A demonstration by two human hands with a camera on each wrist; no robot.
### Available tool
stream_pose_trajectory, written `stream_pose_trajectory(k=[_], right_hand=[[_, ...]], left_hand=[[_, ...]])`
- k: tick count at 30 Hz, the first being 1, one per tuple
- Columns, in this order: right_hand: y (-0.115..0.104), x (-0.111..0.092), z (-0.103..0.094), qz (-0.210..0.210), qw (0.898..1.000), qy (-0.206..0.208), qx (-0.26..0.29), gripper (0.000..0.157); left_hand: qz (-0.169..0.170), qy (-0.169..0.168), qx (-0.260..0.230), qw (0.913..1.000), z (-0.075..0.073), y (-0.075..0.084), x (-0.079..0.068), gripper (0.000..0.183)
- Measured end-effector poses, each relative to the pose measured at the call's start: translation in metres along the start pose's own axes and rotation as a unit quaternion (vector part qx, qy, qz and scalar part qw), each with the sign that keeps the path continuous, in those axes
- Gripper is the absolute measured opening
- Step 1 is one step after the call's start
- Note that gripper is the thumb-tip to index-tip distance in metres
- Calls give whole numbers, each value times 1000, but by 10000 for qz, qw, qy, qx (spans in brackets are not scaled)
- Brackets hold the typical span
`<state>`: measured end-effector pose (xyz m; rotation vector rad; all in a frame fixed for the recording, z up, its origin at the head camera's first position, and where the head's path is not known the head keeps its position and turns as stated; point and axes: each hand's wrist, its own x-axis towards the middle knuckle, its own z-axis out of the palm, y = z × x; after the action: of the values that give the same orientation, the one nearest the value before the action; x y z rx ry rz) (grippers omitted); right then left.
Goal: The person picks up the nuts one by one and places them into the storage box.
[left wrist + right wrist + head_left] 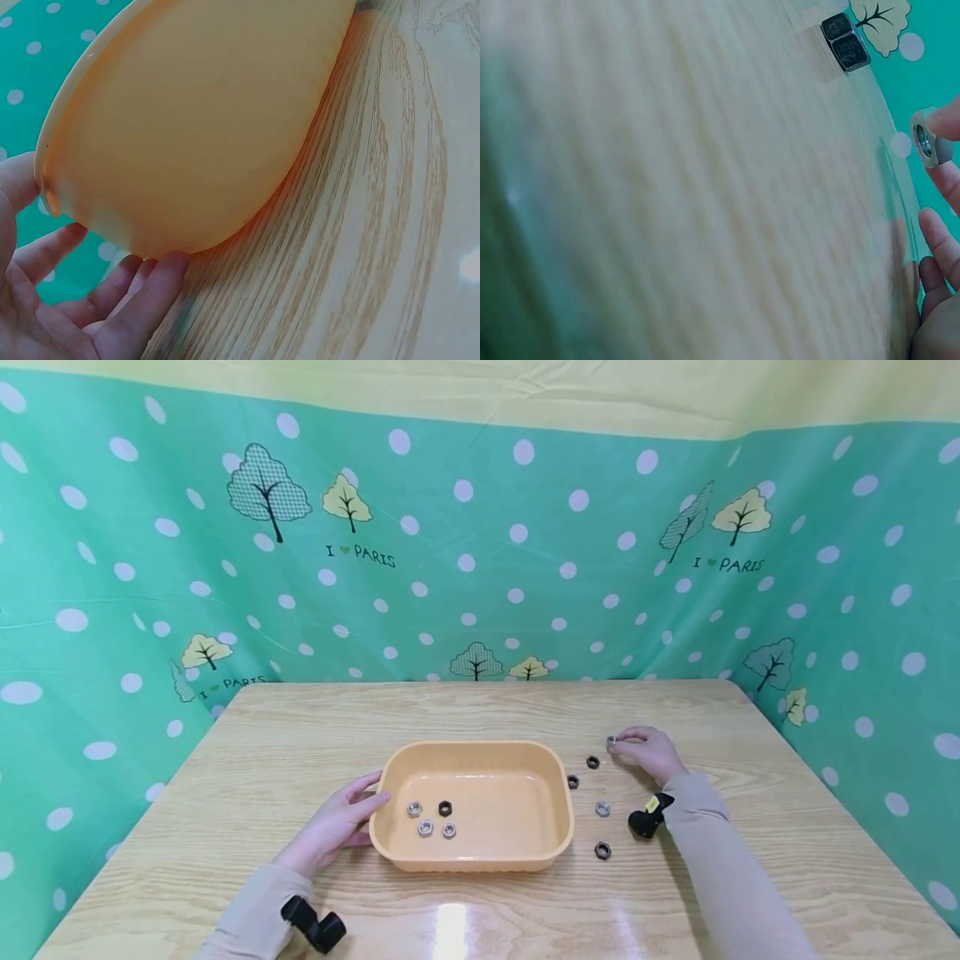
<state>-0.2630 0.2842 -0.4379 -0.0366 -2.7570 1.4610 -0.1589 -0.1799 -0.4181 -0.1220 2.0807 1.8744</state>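
Note:
An orange plastic basin (pixel 480 863) stands on the table, its end gripped by my left hand (pixel 339 820). The thumb lies over the rim, while the fingers (pixel 154 296) touch the outer wall from below. To the right of the basin, my right hand (pixel 651 753) pinches a silver hex nut (pixel 928 142) between thumb and forefinger. Inside the basin, toward its left end, lie three silver nuts (pixel 425 828) and one dark nut (pixel 445 808).
Between basin and right arm, three dark nuts (pixel 602 851) and one silver nut (pixel 602 809) form a loose line on the wooden table (pixel 315 718). One dark nut (pixel 573 782) sits right by the basin's rim. A green dotted curtain (pixel 465 585) surrounds the table's back and sides.

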Motion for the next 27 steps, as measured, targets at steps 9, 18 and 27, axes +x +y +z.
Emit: stream_pose_trajectory(k=[9,18,27], right_hand=[[-3,3,3,24,9996,-73,271,39],[-2,1,-5,-136,9989,-70,434,39],[-5,-1,-10,-48,9986,-61,519,42]], left_hand=[[-9,-41,20,10000,-1,-1,1,65],[-6,-43,22,10000,-1,0,3,65],[-71,6,46,10000,-1,1,2,63]])
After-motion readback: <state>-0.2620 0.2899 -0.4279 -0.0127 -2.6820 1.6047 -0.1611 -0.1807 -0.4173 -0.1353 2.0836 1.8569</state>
